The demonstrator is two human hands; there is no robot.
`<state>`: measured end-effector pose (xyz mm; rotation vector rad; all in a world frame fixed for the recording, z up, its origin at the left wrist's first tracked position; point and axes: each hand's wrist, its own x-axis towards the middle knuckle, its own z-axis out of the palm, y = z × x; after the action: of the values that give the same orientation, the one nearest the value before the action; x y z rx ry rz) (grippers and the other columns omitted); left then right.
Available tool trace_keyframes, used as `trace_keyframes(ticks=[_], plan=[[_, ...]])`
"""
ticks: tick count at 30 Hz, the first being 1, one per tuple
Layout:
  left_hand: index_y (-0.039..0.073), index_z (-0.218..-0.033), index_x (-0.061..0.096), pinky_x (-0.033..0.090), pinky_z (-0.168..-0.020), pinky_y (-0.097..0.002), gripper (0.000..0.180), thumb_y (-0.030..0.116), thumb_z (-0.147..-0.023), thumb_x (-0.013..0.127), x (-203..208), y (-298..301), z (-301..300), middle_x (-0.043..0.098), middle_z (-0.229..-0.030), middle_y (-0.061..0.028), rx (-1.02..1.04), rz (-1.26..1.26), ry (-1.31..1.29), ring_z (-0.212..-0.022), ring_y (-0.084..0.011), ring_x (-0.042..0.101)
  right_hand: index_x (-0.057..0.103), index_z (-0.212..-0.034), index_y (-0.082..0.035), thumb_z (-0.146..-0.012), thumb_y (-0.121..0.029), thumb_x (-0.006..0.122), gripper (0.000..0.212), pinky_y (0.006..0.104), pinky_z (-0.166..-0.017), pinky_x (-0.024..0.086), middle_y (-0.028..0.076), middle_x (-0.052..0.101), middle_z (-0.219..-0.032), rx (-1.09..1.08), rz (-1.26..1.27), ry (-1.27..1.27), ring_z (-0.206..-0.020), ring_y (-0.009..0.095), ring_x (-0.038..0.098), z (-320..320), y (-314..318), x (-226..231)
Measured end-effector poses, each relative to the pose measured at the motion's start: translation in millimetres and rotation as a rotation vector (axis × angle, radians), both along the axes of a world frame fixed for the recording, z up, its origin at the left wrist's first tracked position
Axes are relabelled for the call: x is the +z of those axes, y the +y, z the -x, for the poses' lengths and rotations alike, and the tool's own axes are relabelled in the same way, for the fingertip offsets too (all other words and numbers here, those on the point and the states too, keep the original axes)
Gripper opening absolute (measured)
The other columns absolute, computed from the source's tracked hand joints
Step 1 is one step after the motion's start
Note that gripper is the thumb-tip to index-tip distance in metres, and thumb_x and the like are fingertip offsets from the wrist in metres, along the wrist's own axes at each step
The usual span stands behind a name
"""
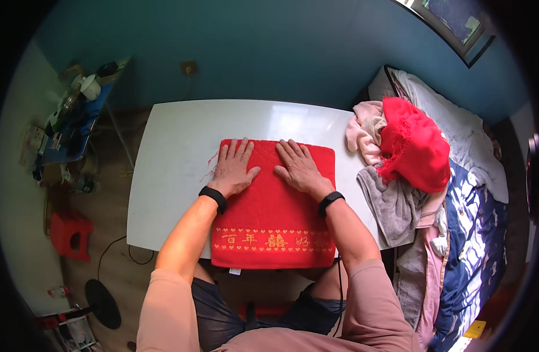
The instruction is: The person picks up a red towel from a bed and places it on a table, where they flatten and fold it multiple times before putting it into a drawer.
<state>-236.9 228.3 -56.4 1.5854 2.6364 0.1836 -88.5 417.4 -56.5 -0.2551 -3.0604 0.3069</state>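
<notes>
A red towel (263,199) lies folded flat on the white table (169,152), with a band of yellow hearts and characters along its near end. That end hangs slightly past the table's near edge, and a small white label pokes out beneath it. My left hand (233,169) rests flat on the far left part of the towel, fingers stretched out. Across from it, my right hand (301,170) presses flat on the far right part, its fingers also extended. Loose red threads stick out at the towel's left side. Neither hand grips anything.
At the table's right lie a bunched red fringed cloth (413,144), a pink towel (364,132) and a grey towel (389,202). Beyond them is a bed with blue patterned bedding (466,252). A cluttered blue side table (84,132) and a red stool (70,234) stand left.
</notes>
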Motion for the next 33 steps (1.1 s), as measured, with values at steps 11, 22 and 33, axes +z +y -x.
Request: trace_keyframes(ticks=[11,22,33], plan=[[0.004,-0.157,0.023,0.008,-0.123,-0.0526,0.078,0.049,-0.098,0.047,1.3,29.5,8.5,0.018,-0.166,-0.0145,-0.079,-0.078,0.138,-0.153,-0.0372,0.011,0.031,-0.155,-0.005,-0.102,-0.047,0.041,0.068,0.0545,-0.122,0.016,0.016,0.027,-0.162,0.016,0.043,0.123,-0.151,0.036,0.020,32.6,3.5,-3.0],[0.006,-0.158,0.022,0.009,-0.123,-0.0530,0.078,0.050,-0.098,0.046,0.6,14.0,27.0,0.020,-0.165,-0.0142,0.025,-0.001,-0.029,-0.153,-0.0354,0.012,0.030,-0.156,-0.007,-0.102,-0.048,0.039,0.069,0.0499,-0.122,0.015,0.013,0.027,-0.163,-0.137,-0.019,-0.004,-0.152,0.032,0.020,-18.9,57.8,-0.5],[0.002,-0.158,0.020,0.007,-0.123,-0.0546,0.077,0.045,-0.099,0.046,21.6,-16.0,28.2,0.015,-0.166,-0.0186,0.161,0.052,0.034,-0.153,-0.0400,0.009,0.025,-0.156,-0.002,-0.101,-0.042,0.047,0.071,0.0563,-0.120,0.017,0.019,0.024,-0.163,-0.297,-0.041,0.062,-0.151,0.037,0.020,-55.2,58.2,13.4]])
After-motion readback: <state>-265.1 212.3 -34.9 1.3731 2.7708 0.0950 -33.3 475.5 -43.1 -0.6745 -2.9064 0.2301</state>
